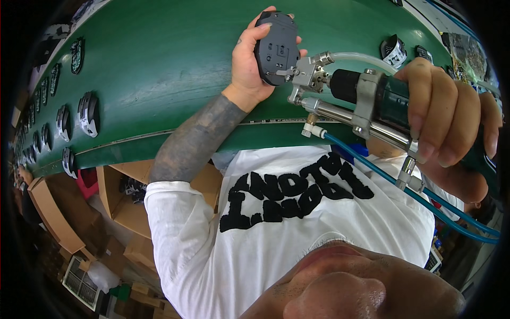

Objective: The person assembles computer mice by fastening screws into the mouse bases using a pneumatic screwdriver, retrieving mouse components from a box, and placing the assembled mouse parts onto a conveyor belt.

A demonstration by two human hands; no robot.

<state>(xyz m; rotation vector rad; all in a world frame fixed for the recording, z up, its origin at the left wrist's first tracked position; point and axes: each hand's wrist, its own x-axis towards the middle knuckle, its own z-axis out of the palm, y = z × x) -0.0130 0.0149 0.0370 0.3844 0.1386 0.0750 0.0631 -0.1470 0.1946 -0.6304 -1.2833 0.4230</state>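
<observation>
From where I stood, the dark grey mouse (280,47) sat in the person's left hand (249,65), raised over the green table (159,53), its studded flat face toward the head camera. The left thumb pressed that face near the top, while the other fingers wrapped behind, 2 or more tips showing past its right edge; the hand pinched it firmly. Right of the mouse, the right hand (451,114) gripped a green-and-black power screwdriver (393,100), its fingers curled around the body. The tool's metal nose (308,74) overlapped the mouse's lower end; I couldn't tell whether they touched. Blue hoses (366,164) trailed away to the mouse's lower right. Well left of the mouse lay black-and-white shells (88,114), and another shell (393,51) rested to its right.
</observation>
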